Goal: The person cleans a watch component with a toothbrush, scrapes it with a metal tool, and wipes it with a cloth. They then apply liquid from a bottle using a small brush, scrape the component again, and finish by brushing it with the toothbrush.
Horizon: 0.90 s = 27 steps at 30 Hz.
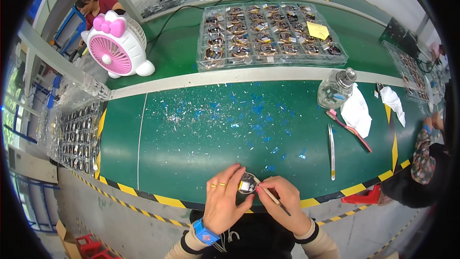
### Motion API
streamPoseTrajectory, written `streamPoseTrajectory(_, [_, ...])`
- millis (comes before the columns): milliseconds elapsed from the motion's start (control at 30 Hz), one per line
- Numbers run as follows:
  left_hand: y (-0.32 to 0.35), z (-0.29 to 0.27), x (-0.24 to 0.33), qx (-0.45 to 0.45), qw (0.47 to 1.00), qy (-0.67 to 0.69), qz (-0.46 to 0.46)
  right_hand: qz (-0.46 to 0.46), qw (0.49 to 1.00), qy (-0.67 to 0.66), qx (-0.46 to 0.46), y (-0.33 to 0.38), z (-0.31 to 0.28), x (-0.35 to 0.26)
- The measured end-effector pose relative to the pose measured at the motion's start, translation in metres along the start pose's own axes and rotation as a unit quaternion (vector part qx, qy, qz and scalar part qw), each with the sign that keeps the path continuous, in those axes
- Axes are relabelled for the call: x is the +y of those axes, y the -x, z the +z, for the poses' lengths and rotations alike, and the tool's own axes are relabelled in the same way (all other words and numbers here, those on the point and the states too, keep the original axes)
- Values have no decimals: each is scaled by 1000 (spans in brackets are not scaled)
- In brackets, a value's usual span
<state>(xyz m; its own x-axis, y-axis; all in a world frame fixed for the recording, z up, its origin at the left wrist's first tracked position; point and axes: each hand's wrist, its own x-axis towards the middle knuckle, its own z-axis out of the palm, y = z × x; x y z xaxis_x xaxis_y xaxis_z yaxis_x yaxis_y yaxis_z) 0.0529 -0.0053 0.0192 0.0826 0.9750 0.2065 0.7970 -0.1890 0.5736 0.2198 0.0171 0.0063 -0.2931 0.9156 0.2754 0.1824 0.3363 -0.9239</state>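
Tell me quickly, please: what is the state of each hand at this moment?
Left hand: closed, holding the small round electronic part.
Right hand: closed, holding a thin stick-like tool, its upper end near that part.

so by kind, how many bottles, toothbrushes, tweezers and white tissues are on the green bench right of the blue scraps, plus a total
Bottle: 1
Toothbrush: 1
Tweezers: 1
White tissues: 2
Total: 5
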Motion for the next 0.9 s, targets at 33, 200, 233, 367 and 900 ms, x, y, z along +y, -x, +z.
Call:
streamPoseTrajectory(33, [0,0,1,11,1000,16,-19,5,1000,2,-1,1,1,0])
streamPoseTrajectory(200, [3,11,-6,20,999,32,-21,26,999,-16,-12,-2,4,0])
streamPoseTrajectory(233, [3,11,-7,16,999,36,-22,19,1000,-14,-15,-1,4,0])
streamPoseTrajectory(367, [2,11,-7,19,998,55,-12,-6,999,30,14,5,10,4])
streamPoseTrajectory(900, [5,16,-12,47,997,56,12,2,997,68,38,5,19,4])
